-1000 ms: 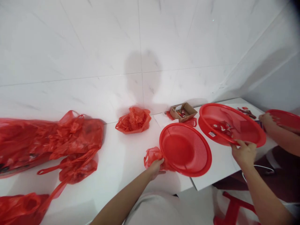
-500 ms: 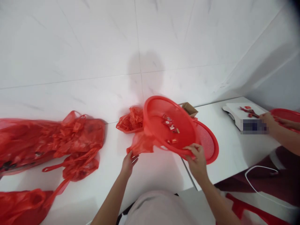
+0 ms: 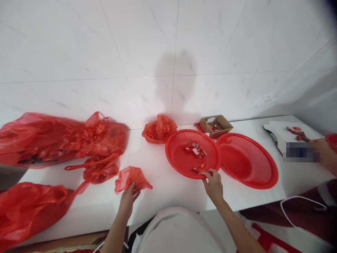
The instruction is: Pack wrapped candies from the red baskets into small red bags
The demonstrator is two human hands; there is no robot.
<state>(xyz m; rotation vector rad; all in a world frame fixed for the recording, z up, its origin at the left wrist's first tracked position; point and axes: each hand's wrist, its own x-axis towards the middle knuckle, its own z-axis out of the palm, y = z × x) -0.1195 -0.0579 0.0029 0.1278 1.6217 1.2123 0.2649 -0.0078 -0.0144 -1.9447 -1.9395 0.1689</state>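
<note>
My left hand (image 3: 128,200) is closed on a thin red plastic bag (image 3: 132,177), holding it just above the white table. My right hand (image 3: 213,184) grips the near rim of a round red plastic basket (image 3: 175,160), fingers over the edge. Several small wrapped pieces (image 3: 195,151) in red and white lie in that basket. A second red basket (image 3: 259,165), with nothing seen in it, sits against its right side. Behind the first basket is an opened red bag (image 3: 159,128) of crumpled red plastic.
Large filled red bags (image 3: 105,137) lie along the left. A small cardboard box (image 3: 219,124) with wrapped pieces stands by the wall. At right, a co-worker's hand (image 3: 319,147) is at a white scale (image 3: 280,131) bearing red pieces. A red stool (image 3: 271,240) is below.
The basket in my right hand has gone from raised and tilted to nearly level, low at the table. My left hand has drawn the red bag leftward, away from the basket.
</note>
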